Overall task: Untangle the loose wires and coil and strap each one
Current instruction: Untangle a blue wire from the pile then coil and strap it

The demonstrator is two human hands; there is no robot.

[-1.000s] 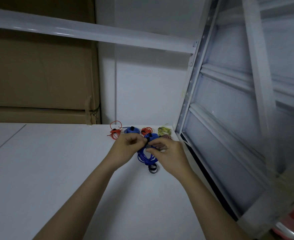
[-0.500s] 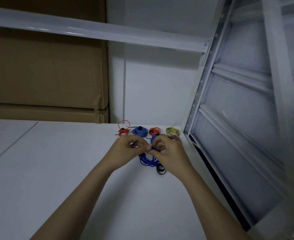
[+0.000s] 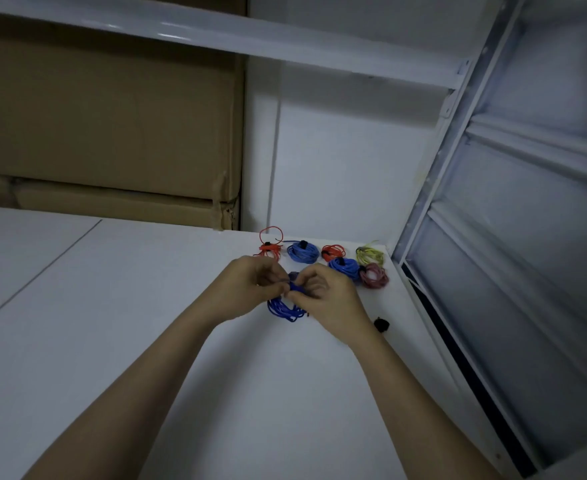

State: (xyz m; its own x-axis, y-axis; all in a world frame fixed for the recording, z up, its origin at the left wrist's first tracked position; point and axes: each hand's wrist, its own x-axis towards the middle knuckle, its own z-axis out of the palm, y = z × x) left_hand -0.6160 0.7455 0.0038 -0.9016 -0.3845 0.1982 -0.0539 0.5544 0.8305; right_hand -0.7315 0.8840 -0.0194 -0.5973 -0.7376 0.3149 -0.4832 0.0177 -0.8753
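The left hand point(image 3: 254, 289) and the right hand point(image 3: 326, 299) meet fingertip to fingertip above the white table point(image 3: 112, 341), both pinching the top of a dark blue wire coil point(image 3: 285, 308). The coil's loops hang below the fingers, their lower edge at the tabletop. Just right of the right wrist lies a small black strap point(image 3: 381, 323). Beyond the hands, near the table's far edge, sit strapped coils: an orange one point(image 3: 269, 251) with a loose loop, a light blue one point(image 3: 303, 252), a red one point(image 3: 333, 252), another blue one point(image 3: 345, 266), a yellow one point(image 3: 371, 256) and a pinkish one point(image 3: 374, 276). A white metal frame point(image 3: 492, 237) borders the table on the right; cardboard boxes point(image 3: 105, 133) stand behind it on the left.
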